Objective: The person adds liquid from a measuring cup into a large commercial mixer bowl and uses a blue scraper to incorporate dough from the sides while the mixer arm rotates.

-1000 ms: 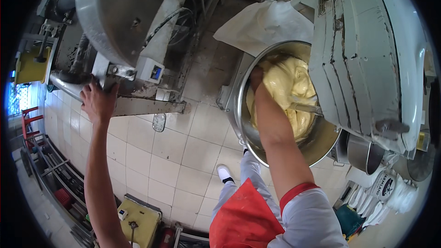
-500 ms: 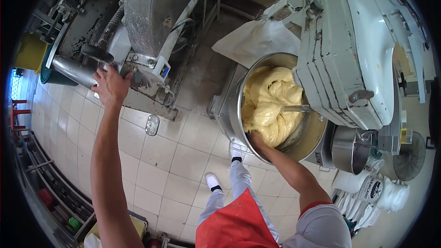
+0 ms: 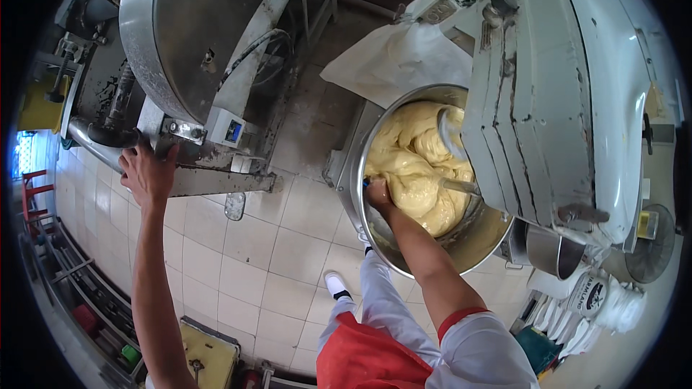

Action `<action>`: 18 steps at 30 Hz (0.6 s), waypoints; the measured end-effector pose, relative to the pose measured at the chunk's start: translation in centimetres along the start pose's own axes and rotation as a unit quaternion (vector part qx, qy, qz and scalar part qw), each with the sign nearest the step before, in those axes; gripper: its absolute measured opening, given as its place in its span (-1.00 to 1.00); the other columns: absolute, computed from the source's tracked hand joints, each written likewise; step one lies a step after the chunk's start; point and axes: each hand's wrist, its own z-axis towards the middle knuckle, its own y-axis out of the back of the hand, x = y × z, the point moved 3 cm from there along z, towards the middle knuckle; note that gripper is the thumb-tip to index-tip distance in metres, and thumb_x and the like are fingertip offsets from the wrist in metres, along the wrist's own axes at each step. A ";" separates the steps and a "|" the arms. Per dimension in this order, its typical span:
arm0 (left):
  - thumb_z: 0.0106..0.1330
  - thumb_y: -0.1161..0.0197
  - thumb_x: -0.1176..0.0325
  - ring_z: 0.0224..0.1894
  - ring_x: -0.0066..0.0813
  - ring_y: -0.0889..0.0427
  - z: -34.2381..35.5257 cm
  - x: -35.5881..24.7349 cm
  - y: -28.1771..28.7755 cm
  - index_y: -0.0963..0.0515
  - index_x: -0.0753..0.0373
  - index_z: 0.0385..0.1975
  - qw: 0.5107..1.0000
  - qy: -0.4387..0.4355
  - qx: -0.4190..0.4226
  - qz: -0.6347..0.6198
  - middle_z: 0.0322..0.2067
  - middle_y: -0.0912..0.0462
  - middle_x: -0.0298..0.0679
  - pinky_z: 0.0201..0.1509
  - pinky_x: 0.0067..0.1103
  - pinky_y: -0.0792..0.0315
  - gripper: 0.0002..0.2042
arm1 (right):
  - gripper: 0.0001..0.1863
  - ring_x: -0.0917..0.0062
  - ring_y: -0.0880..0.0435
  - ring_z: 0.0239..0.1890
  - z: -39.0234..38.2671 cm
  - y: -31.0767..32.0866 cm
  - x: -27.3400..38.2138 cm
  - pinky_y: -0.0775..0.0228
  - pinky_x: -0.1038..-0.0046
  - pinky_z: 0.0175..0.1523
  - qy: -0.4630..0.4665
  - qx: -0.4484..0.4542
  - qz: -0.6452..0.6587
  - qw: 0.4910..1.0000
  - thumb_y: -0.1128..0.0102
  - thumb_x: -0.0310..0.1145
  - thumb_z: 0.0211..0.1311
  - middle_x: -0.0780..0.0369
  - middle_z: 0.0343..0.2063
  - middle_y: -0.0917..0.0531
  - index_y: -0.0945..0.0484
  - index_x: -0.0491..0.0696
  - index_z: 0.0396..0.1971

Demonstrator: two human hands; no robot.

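Observation:
My left hand (image 3: 148, 169) rests with spread fingers against the metal framework (image 3: 119, 130) of the machine on the left. My right hand (image 3: 378, 194) reaches into the steel mixing bowl (image 3: 491, 241) at its left side, closed on a small blue tool (image 3: 366, 184), mostly hidden, touching yellow dough (image 3: 418, 158). The dough lies in thick glossy folds round the mixer's metal bar (image 3: 459, 184) and curved hook (image 3: 452, 133). The grey mixer body (image 3: 540, 86) overhangs the bowl's right side.
A large steel drum (image 3: 176, 29) stands upper left. A white sheet (image 3: 389, 65) lies behind the bowl. Tiled floor (image 3: 259, 245) is underfoot. A smaller steel bowl (image 3: 551, 252) and white sacks (image 3: 598, 299) are at right, a yellow-topped item (image 3: 209, 346) and red chair (image 3: 36, 198) at left.
My right hand moved from the bowl's upper left toward its front, then slightly back up along the left side. The hook and dough have turned. My left hand stays on the framework.

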 end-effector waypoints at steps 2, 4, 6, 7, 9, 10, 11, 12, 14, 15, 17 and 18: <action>0.02 -0.36 -0.12 0.17 -0.03 -0.28 -0.2 0.6 -0.2 -0.31 0.15 0.21 1.000 0.000 -0.003 0.001 0.05 -0.37 -0.06 0.04 0.00 -0.27 -0.23 | -0.79 0.12 -0.66 -0.34 1.5 0.1 0.5 -0.48 0.18 -0.18 0.001 -0.005 0.002 1.000 -0.06 -0.29 0.06 0.03 -0.37 -0.66 -0.65 -0.02 -0.42; 0.03 -0.36 -0.11 0.19 -0.03 -0.27 0.1 0.9 -0.3 -0.23 0.12 0.27 1.000 0.008 0.013 0.018 0.10 -0.35 -0.06 0.06 0.00 -0.27 -0.18 | -0.78 0.16 -0.67 -0.34 2.3 0.3 0.7 -0.49 0.21 -0.19 0.001 -0.011 0.000 1.000 -0.05 -0.25 0.08 0.06 -0.37 -0.67 -0.67 0.02 -0.47; 0.03 -0.36 -0.11 0.21 -0.02 -0.26 0.3 1.3 -0.4 -0.15 0.09 0.33 0.999 0.017 0.027 0.032 0.15 -0.34 -0.07 0.07 0.01 -0.27 -0.13 | -0.76 0.18 -0.68 -0.34 2.8 0.7 0.4 -0.50 0.22 -0.16 -0.024 -0.049 0.059 0.997 -0.03 -0.21 0.11 0.07 -0.35 -0.67 -0.68 0.06 -0.50; 0.03 -0.36 -0.11 0.21 -0.02 -0.26 0.1 1.8 -1.0 -0.16 0.09 0.33 0.999 0.018 0.029 0.036 0.16 -0.33 -0.08 0.08 0.01 -0.27 -0.13 | -0.76 0.18 -0.67 -0.27 3.0 1.8 1.3 -0.50 0.21 -0.13 -0.001 -0.035 0.085 0.996 -0.03 -0.23 0.13 0.07 -0.32 -0.67 -0.68 0.05 -0.40; 0.03 -0.36 -0.12 0.22 -0.02 -0.26 0.2 1.4 -0.8 -0.16 0.10 0.32 0.999 0.012 0.026 0.029 0.16 -0.33 -0.08 0.08 0.01 -0.27 -0.14 | -0.71 0.16 -0.69 -0.25 3.7 2.1 -0.5 -0.53 0.11 -0.17 0.011 -0.110 0.116 0.987 0.02 -0.27 0.15 0.04 -0.29 -0.68 -0.67 -0.06 -0.32; 0.02 -0.36 -0.12 0.20 -0.05 -0.27 0.2 1.3 -0.8 -0.23 0.12 0.27 0.999 0.007 0.014 0.028 0.12 -0.36 -0.09 0.07 -0.02 -0.27 -0.17 | -0.71 0.16 -0.69 -0.25 4.2 2.1 -0.9 -0.52 0.11 -0.17 0.008 -0.123 0.126 0.984 0.02 -0.27 0.16 0.04 -0.29 -0.68 -0.67 -0.06 -0.32; 0.01 -0.36 -0.13 0.18 -0.09 -0.28 0.1 1.3 -0.7 -0.30 0.14 0.23 1.000 0.002 0.003 0.027 0.08 -0.38 -0.11 0.05 -0.04 -0.28 -0.21 | -0.71 0.16 -0.68 -0.24 4.8 2.1 -0.9 -0.52 0.10 -0.17 -0.003 -0.126 0.134 0.983 0.02 -0.27 0.16 0.04 -0.28 -0.68 -0.66 -0.06 -0.31; 0.01 -0.36 -0.13 0.18 -0.09 -0.28 0.1 1.4 -0.6 -0.30 0.14 0.23 1.000 0.001 0.003 0.029 0.08 -0.38 -0.11 0.05 -0.04 -0.28 -0.21 | -0.71 0.16 -0.68 -0.24 5.7 2.2 -0.8 -0.52 0.10 -0.16 -0.013 -0.129 0.141 0.981 0.02 -0.27 0.16 0.04 -0.28 -0.68 -0.66 -0.06 -0.31; 0.01 -0.36 -0.13 0.18 -0.09 -0.30 0.1 1.7 -0.5 -0.28 0.15 0.23 0.999 -0.012 -0.023 0.027 0.07 -0.39 -0.10 0.05 -0.04 -0.29 -0.20 | -0.71 0.16 -0.68 -0.23 7.3 1.7 -0.7 -0.51 0.10 -0.16 -0.037 -0.131 0.145 0.980 0.02 -0.27 0.16 0.04 -0.27 -0.68 -0.66 -0.07 -0.30; 0.01 -0.36 -0.13 0.18 -0.09 -0.30 0.0 1.9 -0.4 -0.28 0.15 0.23 0.999 -0.013 -0.022 0.031 0.07 -0.39 -0.10 0.05 -0.04 -0.29 -0.20 | -0.71 0.16 -0.68 -0.23 8.3 1.7 -0.9 -0.51 0.10 -0.15 -0.050 -0.136 0.142 0.979 0.02 -0.27 0.17 0.04 -0.27 -0.68 -0.66 -0.07 -0.29; 0.01 -0.36 -0.13 0.17 -0.08 -0.31 0.0 2.0 -0.6 -0.27 0.17 0.23 0.999 -0.025 -0.013 0.035 0.07 -0.40 -0.10 0.04 -0.04 -0.30 -0.19 | -0.70 0.16 -0.68 -0.22 10.4 1.8 -1.6 -0.50 0.10 -0.14 -0.077 -0.141 0.136 0.978 0.02 -0.27 0.17 0.04 -0.27 -0.68 -0.66 -0.07 -0.29; 0.01 -0.36 -0.13 0.17 -0.08 -0.31 0.0 1.7 -0.6 -0.27 0.17 0.23 0.999 -0.028 -0.013 0.036 0.07 -0.40 -0.10 0.04 -0.04 -0.30 -0.19 | -0.70 0.16 -0.67 -0.22 11.5 2.1 -2.7 -0.50 0.09 -0.14 -0.094 -0.144 0.125 0.977 0.03 -0.27 0.17 0.05 -0.26 -0.67 -0.66 -0.07 -0.28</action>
